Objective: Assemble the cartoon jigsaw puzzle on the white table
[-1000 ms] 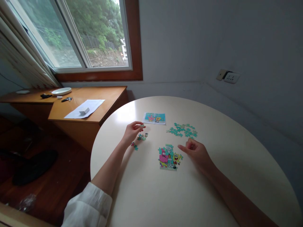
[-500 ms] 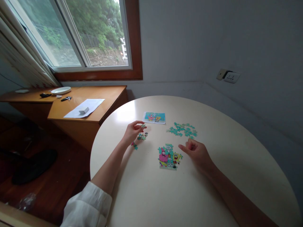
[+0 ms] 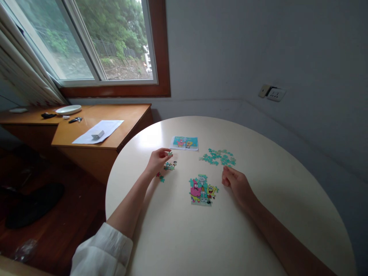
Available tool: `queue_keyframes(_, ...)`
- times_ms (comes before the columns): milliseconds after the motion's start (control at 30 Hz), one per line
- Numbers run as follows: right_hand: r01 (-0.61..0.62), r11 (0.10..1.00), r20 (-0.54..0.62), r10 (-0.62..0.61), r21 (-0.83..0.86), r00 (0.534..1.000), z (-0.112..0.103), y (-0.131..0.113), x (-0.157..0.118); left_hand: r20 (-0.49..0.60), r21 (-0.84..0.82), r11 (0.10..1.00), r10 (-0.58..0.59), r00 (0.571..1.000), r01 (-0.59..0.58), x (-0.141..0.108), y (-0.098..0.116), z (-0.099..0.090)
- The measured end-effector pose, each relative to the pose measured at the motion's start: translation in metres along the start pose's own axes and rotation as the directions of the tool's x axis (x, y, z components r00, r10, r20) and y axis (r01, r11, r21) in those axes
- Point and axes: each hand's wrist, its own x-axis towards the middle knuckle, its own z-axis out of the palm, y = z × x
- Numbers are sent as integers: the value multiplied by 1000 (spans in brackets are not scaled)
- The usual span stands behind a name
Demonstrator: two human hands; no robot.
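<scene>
My left hand (image 3: pixel 158 160) pinches a small green puzzle piece (image 3: pixel 170 153) above the table's left part. Just below it lie a small cluster of puzzle pieces (image 3: pixel 170 166) and, further left, a few pink and teal ones (image 3: pixel 160 177). My right hand (image 3: pixel 235 184) is closed, its fingers curled, to the right of the partly joined puzzle (image 3: pixel 200 191), which shows a pink, a teal and a yellow cartoon figure. Whether anything is inside that hand is hidden. Beyond it is a pile of loose teal pieces (image 3: pixel 220 156).
The picture card (image 3: pixel 185 143) lies at the back of the round white table (image 3: pixel 184 241). On the left, a wooden desk (image 3: pixel 135 115) bears a paper sheet (image 3: pixel 110 128), a small white box (image 3: pixel 98 134) and a white dish (image 3: pixel 69 110). A socket (image 3: pixel 276 94) is on the wall.
The view has shifted slightly. My right hand's thumb has drawn in from pointing outward to rest against the curled fingers. My left hand still holds the piece, with its fingers closer together.
</scene>
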Motion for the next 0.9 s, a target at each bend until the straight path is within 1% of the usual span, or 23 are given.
queue_keyframes(100,-21,999,-51,23,51,998,1,1,1,-45,105,994,28,999,-23,2,-5,-2)
queue_keyframes(200,4,999,-90,-1,36,996,1,4,2,-73,232,972,51,996,-33,3,-8,-4)
queue_keyframes(300,29,1000,-106,-29,5,994,-1,5,3,-84,349,937,65,994,-32,3,-10,-7)
queue_keyframes(400,41,999,-109,-42,-7,993,-2,6,2,-75,419,908,57,996,-20,4,-12,-10)
queue_keyframes(500,34,999,-103,-35,-9,994,-2,6,1,-76,457,889,22,997,15,6,-17,-13)
queue_keyframes(667,28,999,-73,-25,35,997,1,6,2,-92,455,889,-11,996,52,8,-23,-16)
queue_keyframes(767,14,998,-68,-10,62,998,2,8,3,-99,449,890,-34,994,75,8,-24,-16)
queue_keyframes(900,2,998,-47,1,71,999,0,10,5,-108,467,881,-34,994,81,8,-22,-16)
